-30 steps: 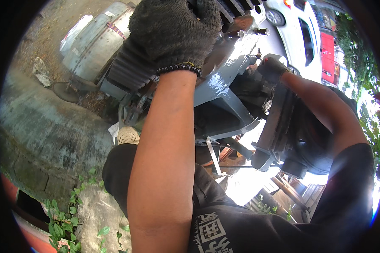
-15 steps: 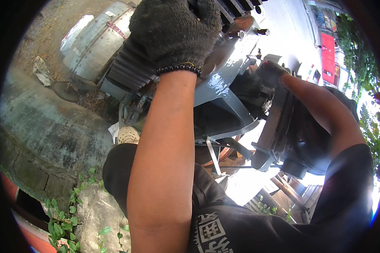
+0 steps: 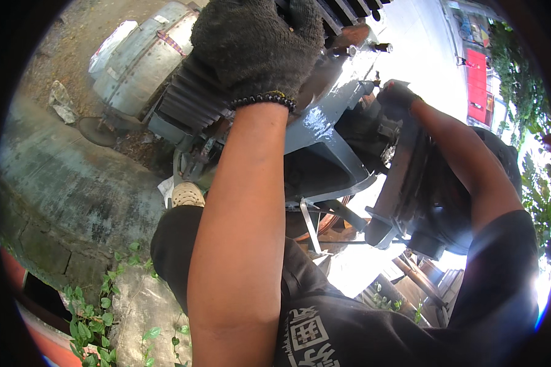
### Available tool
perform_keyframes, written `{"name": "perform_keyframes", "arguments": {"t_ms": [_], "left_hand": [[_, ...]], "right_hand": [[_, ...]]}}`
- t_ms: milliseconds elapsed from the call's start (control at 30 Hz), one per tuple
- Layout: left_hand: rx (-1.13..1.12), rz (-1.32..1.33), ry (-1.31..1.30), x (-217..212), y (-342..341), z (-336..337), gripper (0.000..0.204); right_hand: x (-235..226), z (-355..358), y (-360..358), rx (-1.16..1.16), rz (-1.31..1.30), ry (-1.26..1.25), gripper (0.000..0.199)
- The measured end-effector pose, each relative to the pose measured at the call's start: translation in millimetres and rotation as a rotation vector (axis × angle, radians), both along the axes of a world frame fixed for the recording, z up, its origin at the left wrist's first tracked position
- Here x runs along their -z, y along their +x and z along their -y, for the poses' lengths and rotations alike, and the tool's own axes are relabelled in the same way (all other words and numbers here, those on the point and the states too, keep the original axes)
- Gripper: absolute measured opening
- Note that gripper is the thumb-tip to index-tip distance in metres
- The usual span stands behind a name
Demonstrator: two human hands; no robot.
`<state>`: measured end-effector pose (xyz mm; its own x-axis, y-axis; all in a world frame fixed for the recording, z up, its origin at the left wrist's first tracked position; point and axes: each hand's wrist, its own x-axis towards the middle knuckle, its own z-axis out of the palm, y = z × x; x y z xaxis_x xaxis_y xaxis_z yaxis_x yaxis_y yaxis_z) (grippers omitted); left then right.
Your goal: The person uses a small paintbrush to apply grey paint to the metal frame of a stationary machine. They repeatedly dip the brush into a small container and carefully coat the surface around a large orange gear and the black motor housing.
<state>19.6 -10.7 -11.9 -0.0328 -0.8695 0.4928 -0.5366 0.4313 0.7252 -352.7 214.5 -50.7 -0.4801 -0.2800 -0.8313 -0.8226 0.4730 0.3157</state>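
Up top: L hand (image 3: 257,49), knit glove, grip flat on ribbed motor fins (image 3: 193,101); R hand (image 3: 398,95) grip unclear, at grey painted bracket (image 3: 324,116).

Both hands wear dark grey knitted work gloves — the left hand (image 3: 254,46) shows a coarse, fuzzy weave, the right hand (image 3: 395,95) looks darker and grimy. A bracelet (image 3: 264,99) of small dark beads, a few of them yellowish, circles the left wrist just under the glove cuff. The forearms are bare. The shirt (image 3: 349,324) is black with short sleeves — pale printed marks sit on its chest. Dark trousers (image 3: 174,244) cover the leg, ending at a beige perforated shoe (image 3: 188,195).
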Motion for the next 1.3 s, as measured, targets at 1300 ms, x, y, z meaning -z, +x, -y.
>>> {"name": "perform_keyframes", "arguments": {"t_ms": [1300], "left_hand": [[0.04, 0.047, 0.125, 3, -1, 2, 0.059]], "right_hand": [[-9, -2, 97, -0.608, -0.174, -0.039, 0.034]]}}
